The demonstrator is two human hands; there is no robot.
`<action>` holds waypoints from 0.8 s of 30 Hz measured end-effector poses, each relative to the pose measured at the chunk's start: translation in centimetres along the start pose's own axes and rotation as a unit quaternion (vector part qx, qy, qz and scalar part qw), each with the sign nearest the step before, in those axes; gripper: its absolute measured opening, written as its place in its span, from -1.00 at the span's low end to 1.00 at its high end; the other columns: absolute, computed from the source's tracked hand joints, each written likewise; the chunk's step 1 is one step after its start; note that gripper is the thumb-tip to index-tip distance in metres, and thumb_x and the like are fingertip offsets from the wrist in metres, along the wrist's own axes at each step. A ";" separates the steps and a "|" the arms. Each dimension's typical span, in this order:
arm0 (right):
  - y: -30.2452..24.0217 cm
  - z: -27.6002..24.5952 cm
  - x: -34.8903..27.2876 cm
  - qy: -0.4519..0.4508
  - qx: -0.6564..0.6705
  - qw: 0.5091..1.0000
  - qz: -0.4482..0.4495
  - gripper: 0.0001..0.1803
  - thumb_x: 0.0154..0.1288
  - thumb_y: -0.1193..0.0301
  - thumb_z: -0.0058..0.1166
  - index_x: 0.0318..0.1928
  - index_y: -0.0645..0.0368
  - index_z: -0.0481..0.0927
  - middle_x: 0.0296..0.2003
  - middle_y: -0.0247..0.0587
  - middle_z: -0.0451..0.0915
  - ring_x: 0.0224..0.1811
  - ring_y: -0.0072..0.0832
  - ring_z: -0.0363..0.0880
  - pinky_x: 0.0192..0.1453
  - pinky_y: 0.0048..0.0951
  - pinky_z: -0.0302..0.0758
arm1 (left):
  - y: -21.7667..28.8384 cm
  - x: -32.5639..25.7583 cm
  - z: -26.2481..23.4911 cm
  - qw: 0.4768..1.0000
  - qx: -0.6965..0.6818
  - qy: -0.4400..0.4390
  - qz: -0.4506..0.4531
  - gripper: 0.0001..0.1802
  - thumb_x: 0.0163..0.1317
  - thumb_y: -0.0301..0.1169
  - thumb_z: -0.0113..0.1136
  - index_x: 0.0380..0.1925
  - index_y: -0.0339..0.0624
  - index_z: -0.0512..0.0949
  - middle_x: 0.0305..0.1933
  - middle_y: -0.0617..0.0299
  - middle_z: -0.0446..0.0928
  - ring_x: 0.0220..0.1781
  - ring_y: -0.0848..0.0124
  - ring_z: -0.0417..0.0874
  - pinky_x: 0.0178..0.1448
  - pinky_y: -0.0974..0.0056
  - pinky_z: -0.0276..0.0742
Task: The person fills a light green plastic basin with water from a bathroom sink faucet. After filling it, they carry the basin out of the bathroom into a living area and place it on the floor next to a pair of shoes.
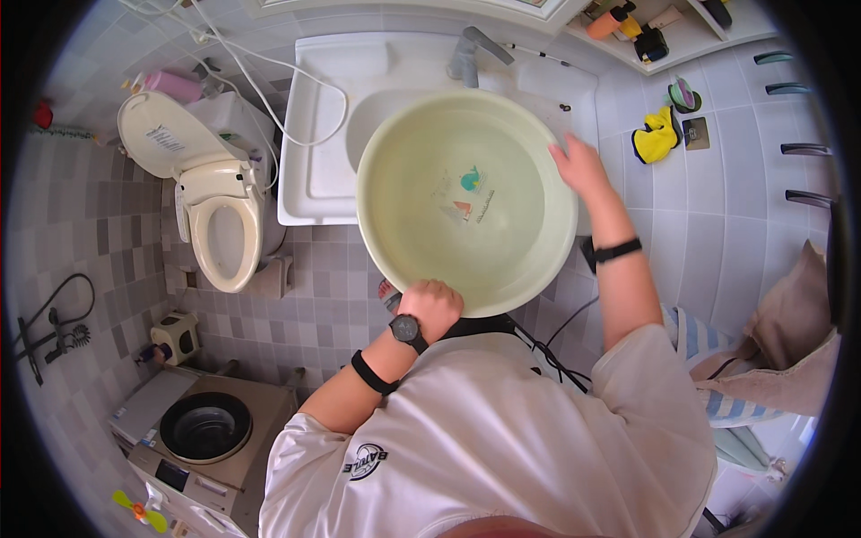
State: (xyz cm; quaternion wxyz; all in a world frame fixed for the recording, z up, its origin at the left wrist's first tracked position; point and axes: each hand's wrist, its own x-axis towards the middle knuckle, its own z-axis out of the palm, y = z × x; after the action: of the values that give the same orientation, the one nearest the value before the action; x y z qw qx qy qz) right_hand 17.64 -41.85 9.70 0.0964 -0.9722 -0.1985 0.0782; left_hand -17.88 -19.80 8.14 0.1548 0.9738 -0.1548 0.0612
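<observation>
A large pale green-yellow round basin (pixel 386 260) rests over the front of the white sink (pixel 314 184), partly covering its bowl. A teal whale and a small red sailboat are printed on its bottom. I cannot tell for sure whether clear water is in it. My left hand (pixel 430 307) is curled over the basin's near rim, fingers wrapped. At the far right rim is my right hand (pixel 585 169), slightly blurred, its thumb and fingers stretched apart beside the edge. The grey faucet (pixel 466 58) stands just beyond the basin.
A toilet (pixel 229 242) with its lid up stands to the left. White cords (pixel 336 112) hang over the sink's left side. A washing machine (pixel 193 448) with a black basin (pixel 204 428) on it is at lower left. Yellow gloves (pixel 659 134) hang on the right wall; cloths (pixel 780 314) hang at right.
</observation>
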 end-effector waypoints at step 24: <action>1.8 3.8 -11.1 0.079 0.251 0.950 0.170 -0.66 0.31 0.31 0.31 -0.12 0.37 0.65 -0.22 0.23 0.73 -0.12 0.17 0.73 -0.01 -0.01 0.63 | -18.2 6.0 -4.2 0.678 -0.452 0.143 -0.562 -0.48 0.52 -0.06 0.21 -0.04 -0.45 0.61 -0.13 0.05 0.69 -0.21 0.34 0.69 -0.18 0.21 0.62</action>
State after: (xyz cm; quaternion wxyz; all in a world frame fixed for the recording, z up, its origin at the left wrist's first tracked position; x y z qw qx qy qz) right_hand 7.53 -47.36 6.83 0.3375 -0.9391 0.0044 0.0638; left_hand -6.71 -3.63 7.99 0.6016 0.6685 0.4365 0.0242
